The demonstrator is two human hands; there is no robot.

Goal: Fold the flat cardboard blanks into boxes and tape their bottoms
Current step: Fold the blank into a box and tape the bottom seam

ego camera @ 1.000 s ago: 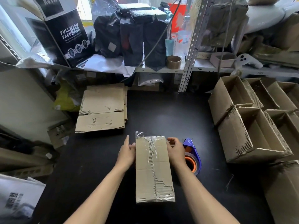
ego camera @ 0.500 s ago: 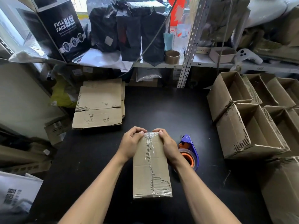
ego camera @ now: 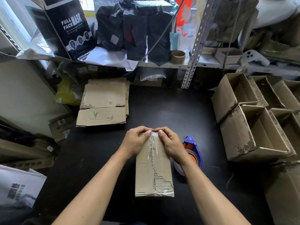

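Head view looks down on a black tabletop (ego camera: 162, 111), where a folded cardboard box (ego camera: 154, 172) lies bottom-up near the middle of the near edge, its long side running away from the person. A strip of clear tape (ego camera: 153, 153) runs along the centre seam, wrinkled at the far end and wrapped over the near end. Both hands sit at the box's far end: the left hand (ego camera: 135, 142) on the left side and the right hand (ego camera: 170, 143) on the right, fingers curled over the far edge and thumbs meeting on top at the tape — each hand clamped on the box, pressing the tape end down. Just to the right of the box, touching or nearly touching the right forearm, a blue and orange tape dispenser (ego camera: 192, 150) stands on the tabletop. Toward the far left corner lies a stack of flat cardboard blanks (ego camera: 103, 103), well apart from the hands. Along the right edge stand several open finished boxes (ego camera: 253, 124), packed side by side with their openings up. Behind the tabletop a shelf (ego camera: 211, 64) carries a brown tape roll (ego camera: 177, 56), dark bags (ego camera: 138, 30) and a carton marked FULL FACE MASK (ego camera: 71, 28).
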